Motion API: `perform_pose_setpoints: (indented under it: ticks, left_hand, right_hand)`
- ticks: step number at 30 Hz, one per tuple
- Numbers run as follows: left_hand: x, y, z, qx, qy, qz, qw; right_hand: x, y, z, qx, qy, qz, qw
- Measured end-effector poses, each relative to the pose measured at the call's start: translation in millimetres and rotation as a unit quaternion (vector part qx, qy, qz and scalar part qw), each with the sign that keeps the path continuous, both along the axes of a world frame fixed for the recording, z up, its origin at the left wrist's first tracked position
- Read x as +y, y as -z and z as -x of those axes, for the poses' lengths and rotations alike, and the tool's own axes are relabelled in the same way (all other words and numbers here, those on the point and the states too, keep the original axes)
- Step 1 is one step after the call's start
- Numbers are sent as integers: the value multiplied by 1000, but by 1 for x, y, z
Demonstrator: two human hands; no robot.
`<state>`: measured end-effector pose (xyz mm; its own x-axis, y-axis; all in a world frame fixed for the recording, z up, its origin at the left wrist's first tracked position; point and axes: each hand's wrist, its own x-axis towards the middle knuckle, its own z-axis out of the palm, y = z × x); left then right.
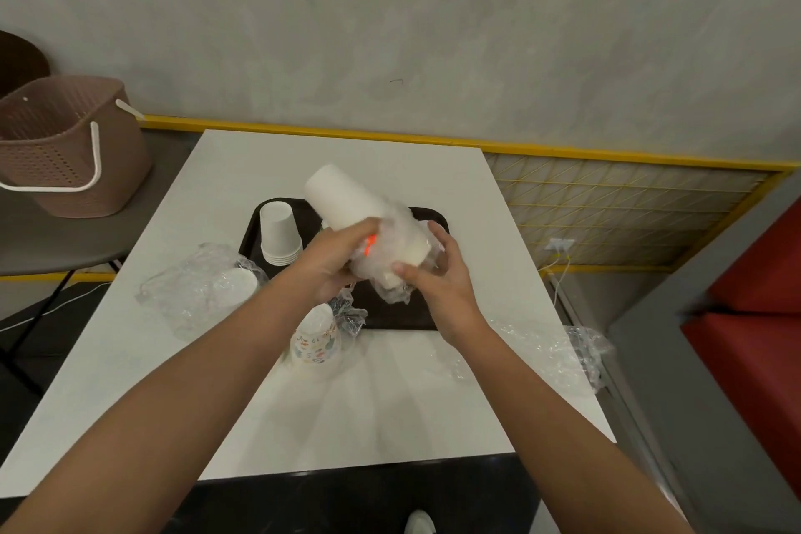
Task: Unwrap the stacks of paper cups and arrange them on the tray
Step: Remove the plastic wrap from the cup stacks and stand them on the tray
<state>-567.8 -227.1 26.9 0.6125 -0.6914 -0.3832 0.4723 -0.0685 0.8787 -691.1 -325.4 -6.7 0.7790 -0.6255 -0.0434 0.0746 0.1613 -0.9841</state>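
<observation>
Task approx. half done, by my read. One unwrapped stack (pixel 279 234) of plain white cups stands base-up on the tray (pixel 405 317), far-left corner; it's the only one clearly placed. In work now: a white cup stack (pixel 342 197), held tilted in the air over the tray, base pointing up & away, rim end toward the person. Its wrapper (pixel 392 249) is off the base half & bunched round the rim half. Left hand (pixel 331 258): fingers wrapped round the stack's middle, gripping cups + plastic together. Right hand (pixel 440 273): fingers & thumb curl onto the loose plastic at the rim end, gripping it, prob. to strip it off. Left to do: free this stack & set it down, then 2 more. A wrapped stack (pixel 227 286) lies on the bench (pixel 390 403) just left of the tray, film all round it. A patterned stack (pixel 315 343) stands at the tray's near edge w/ plastic crumpled beside it; can't tell if it's fully free. Around: an empty wrapper (pixel 563 347) on the bench's right side, a brown basket (pixel 65 152) on a grey side table (pixel 43 247) to the left. In the way: the patterned stack + its film sit right below the hands, easy to knock when the held stack comes down.
</observation>
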Motion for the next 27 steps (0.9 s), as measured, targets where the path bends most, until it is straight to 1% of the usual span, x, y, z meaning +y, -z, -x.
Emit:
perform_pose_setpoints:
  ticks: [2, 3, 6, 9, 13, 20, 22, 24, 27]
  left_hand:
    - [2, 0, -4, 77, -37, 40, 996]
    - [2, 0, -5, 95, -45, 47, 993]
    - [1, 2, -5, 91, -36, 50, 994]
    - [0, 2, 1, 84, -20, 83, 993]
    - [-4, 8, 5, 63, -34, 114, 991]
    - [-3, 7, -4, 143, -82, 159, 973]
    - [-2, 7, -8, 147, -91, 163, 971]
    - [-1, 4, -7, 145, -95, 161, 972]
    - [-3, 4, -7, 164, -106, 154, 969]
  right_hand:
    - [-4, 0, 1, -50, 0, -61, 997]
    - [-4, -1, 0, -60, 1, -73, 996]
    - [-1, -3, -5, -51, 47, -60, 996]
    - [2, -5, -11, -38, 92, -36, 994]
    - [6, -8, -16, -43, 126, -57, 989]
    - [-4, -9, -9, -61, 150, -57, 985]
    - [-5, -6, -6, -60, 156, -53, 985]
    - [-6, -4, -5, -61, 175, -72, 980]
    - [-6, -4, -8, -55, 215, -134, 966]
